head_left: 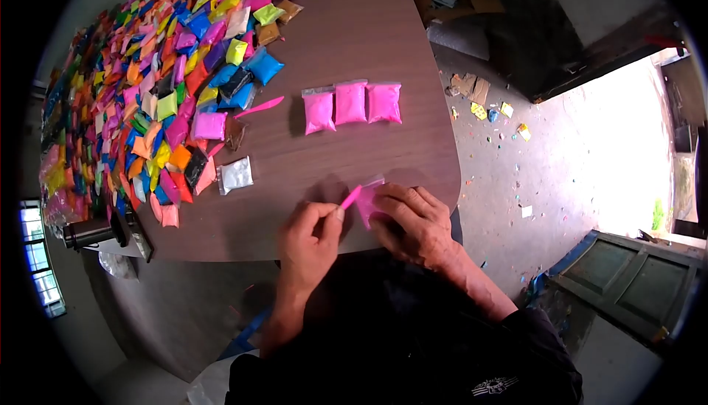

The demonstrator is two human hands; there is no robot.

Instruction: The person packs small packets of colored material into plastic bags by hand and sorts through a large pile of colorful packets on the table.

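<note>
Near the table's front edge, my left hand (311, 239) pinches a small pink plastic modelling tool (352, 197) between thumb and fingertips. Close to its right, my right hand (417, 220) has its fingers closed on a small clear bag with pink material (367, 202). The tool's far end meets or overlaps the bag's edge; I cannot tell whether it is inside. Beyond my hands, three filled pink packets (351, 104) lie side by side in a row. A second pink tool (262, 106) rests by the pile on the left.
A large heap of colourful packets (175, 102) covers the table's left side. A silvery-white packet (236, 175) lies at its near edge. A dark metal cylinder (87, 232) stands at the left corner. Scraps (479, 112) litter the floor beyond the table's right edge.
</note>
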